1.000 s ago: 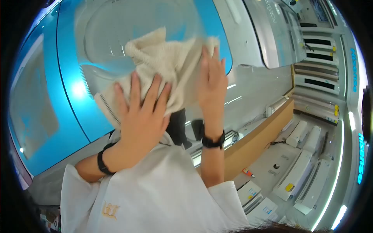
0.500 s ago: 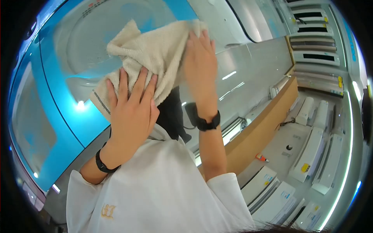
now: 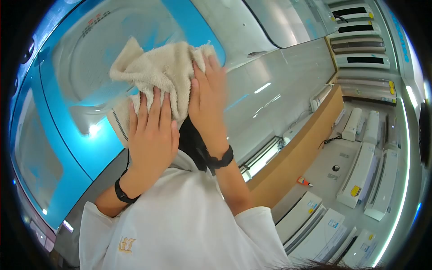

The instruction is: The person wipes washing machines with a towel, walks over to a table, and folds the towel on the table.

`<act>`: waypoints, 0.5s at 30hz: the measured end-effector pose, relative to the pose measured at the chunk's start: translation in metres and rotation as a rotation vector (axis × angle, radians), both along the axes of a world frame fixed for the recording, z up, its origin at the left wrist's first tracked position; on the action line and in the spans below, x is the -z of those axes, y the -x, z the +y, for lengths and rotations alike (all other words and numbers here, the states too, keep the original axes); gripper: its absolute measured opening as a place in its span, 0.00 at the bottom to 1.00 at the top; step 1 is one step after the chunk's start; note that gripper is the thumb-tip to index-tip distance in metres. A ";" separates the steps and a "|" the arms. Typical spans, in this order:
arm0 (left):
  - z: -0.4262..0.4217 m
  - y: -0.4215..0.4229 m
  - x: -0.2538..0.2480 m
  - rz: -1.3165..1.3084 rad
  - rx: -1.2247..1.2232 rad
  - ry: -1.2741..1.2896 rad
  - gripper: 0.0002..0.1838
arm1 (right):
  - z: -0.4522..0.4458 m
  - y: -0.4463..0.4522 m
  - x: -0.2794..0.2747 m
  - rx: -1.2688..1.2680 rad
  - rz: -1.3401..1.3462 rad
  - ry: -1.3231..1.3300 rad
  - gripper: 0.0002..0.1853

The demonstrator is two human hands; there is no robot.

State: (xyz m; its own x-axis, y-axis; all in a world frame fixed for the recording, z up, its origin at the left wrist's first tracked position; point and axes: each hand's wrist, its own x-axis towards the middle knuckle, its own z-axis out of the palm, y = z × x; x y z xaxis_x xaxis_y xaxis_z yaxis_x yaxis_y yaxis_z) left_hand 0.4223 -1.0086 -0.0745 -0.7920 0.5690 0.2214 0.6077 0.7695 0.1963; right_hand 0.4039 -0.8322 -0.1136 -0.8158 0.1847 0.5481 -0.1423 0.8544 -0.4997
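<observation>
A crumpled beige cloth lies on the blue-framed panel; at the panel's near edge, the left hand rests on it, grip flattened; nearer the panel's right corner, the right hand does likewise, fingers straight.

Motion blur softened the outer side of the right hand, so those fingertips could not be made out clearly. The cream cloth hid part of the blue panel, and the left hand covered part of the cloth. At the upper left, the red lettering was too small to read. The top edge cut off the grey-lidded appliance; the bottom edge cut off the white shirt. At the lower right, print on the blue label was illegible.
</observation>
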 end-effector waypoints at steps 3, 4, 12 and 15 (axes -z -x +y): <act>0.016 0.000 -0.002 -0.042 0.031 -0.029 0.31 | 0.008 -0.005 -0.007 -0.052 -0.038 0.082 0.21; 0.023 0.001 -0.003 -0.058 0.048 -0.037 0.31 | 0.011 -0.006 -0.014 -0.068 -0.061 0.109 0.21; 0.110 0.018 -0.006 -0.089 0.016 -0.169 0.32 | 0.101 -0.002 -0.083 -0.122 -0.163 0.088 0.23; 0.155 0.041 -0.013 -0.097 -0.018 -0.257 0.33 | 0.153 -0.005 -0.128 -0.081 -0.017 0.032 0.24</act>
